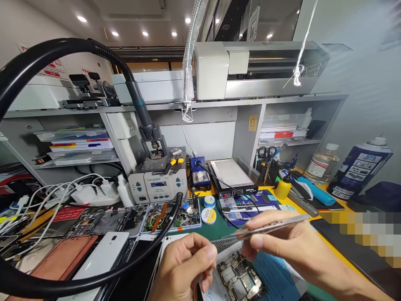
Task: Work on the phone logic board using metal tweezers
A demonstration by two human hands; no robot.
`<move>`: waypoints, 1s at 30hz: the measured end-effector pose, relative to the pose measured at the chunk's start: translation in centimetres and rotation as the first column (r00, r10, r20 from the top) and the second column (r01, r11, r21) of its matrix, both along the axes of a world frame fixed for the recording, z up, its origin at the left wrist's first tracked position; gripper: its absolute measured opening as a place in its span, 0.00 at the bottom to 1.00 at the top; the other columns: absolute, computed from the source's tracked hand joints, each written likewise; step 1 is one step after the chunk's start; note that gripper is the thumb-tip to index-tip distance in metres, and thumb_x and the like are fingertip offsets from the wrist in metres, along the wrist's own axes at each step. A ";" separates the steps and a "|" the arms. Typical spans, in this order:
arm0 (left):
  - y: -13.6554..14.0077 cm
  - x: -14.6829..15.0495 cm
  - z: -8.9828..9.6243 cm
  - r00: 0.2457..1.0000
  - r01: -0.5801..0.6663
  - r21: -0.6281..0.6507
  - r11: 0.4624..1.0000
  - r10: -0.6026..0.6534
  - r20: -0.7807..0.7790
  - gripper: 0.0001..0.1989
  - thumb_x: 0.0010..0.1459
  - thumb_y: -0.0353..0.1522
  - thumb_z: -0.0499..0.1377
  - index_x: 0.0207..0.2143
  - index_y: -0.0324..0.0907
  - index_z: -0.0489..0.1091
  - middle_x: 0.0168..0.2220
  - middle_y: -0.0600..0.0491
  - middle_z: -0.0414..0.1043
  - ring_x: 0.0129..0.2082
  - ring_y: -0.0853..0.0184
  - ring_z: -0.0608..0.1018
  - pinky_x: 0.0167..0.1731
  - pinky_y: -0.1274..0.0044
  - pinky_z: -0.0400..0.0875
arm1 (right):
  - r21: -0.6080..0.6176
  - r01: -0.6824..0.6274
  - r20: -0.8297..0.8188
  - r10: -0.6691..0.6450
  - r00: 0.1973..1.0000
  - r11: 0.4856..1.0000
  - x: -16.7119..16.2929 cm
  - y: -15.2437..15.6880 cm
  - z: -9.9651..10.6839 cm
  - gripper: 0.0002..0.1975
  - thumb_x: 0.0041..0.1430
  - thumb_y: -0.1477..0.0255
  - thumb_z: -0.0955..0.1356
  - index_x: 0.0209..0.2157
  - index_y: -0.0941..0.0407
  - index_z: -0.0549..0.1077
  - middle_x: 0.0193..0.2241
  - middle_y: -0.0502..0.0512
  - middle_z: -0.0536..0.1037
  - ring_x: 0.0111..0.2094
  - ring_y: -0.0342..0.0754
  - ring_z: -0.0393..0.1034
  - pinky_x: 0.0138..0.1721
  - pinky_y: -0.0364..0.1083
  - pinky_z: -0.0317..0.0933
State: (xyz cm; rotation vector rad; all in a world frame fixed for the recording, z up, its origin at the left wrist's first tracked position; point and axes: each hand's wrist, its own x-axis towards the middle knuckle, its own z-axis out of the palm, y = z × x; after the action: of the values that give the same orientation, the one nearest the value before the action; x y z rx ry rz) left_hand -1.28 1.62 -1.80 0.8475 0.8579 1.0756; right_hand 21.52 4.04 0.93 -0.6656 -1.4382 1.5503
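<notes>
My right hand (291,246) holds a pair of metal tweezers (278,225) between thumb and fingers, their tips pointing left. Lower in the view, my left hand (184,267) is closed, thumb against the curled index finger. Whatever it pinches, if anything, is hidden or too small to see. Between and below both hands, a phone circuit board (230,271) lies in a white tray. Neither hand visibly touches the board. Blue printed paper (275,276) is beside it, under my right wrist.
A black hose (103,282) loops across the left side from the rework station (159,190). Several phones (100,255) lie at left, near a parts tray (191,225). Solder paste jars (208,215), a yellow bottle (283,187) and a spray can (360,167) stand farther back.
</notes>
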 end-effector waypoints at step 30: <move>-0.7 0.0 1.1 0.979 0.139 -0.093 0.986 -0.122 0.166 0.17 0.48 0.39 0.75 0.33 0.35 0.78 0.26 0.51 0.71 0.20 0.75 0.67 0.19 0.83 0.64 | -0.067 -0.034 0.045 0.037 0.998 0.997 -0.2 0.1 -0.2 0.06 0.62 0.69 0.77 0.41 0.54 0.81 0.30 0.55 0.84 0.33 0.50 0.79 0.37 0.47 0.72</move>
State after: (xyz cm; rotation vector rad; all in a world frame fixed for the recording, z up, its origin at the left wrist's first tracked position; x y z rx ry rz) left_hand -1.24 0.89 -0.72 0.7105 0.7074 0.9612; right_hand 21.28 4.18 0.70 -0.7222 -1.4449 1.6258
